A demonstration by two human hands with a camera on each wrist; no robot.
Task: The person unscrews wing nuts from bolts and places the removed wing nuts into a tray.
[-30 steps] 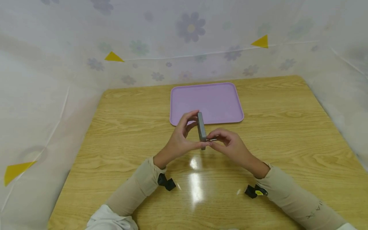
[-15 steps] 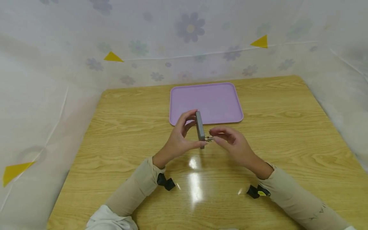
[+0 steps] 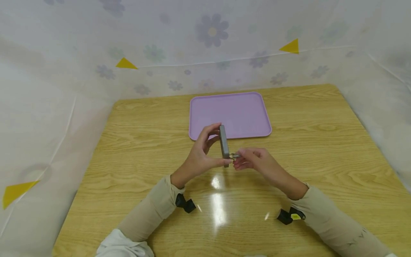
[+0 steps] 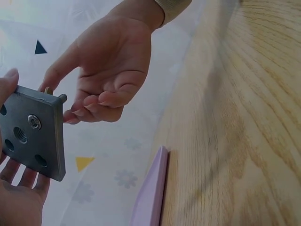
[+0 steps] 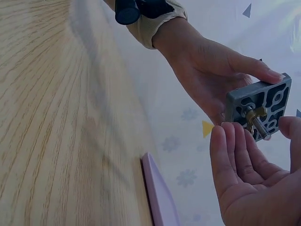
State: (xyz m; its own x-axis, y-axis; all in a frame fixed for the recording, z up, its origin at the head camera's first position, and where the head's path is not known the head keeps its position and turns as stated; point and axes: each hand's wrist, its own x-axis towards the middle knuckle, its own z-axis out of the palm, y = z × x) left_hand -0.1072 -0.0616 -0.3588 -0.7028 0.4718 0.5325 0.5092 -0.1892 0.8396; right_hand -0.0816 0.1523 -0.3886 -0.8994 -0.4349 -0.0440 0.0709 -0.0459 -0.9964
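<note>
My left hand grips a grey square metal plate by its edges, fingers on the far edge and thumb on the near one. The plate stands upright above the table. A bolt passes through it, its head on the left face. On the right face a brass wing nut sits on the bolt's thread. My right hand is at the wing nut, palm up in the right wrist view. Its fingertips lie right beside the wing nut, with the thumb apart on the other side of the bolt.
A lilac tray lies on the wooden table behind the hands. White flower-patterned curtains with yellow triangle markers surround the table at the back and sides. Black wrist cameras sit at both cuffs.
My right hand has drawn back slightly from the plate and turned, fingers now lower than the bolt. The wing nut shows more clearly. My left hand and the plate hold nearly still.
</note>
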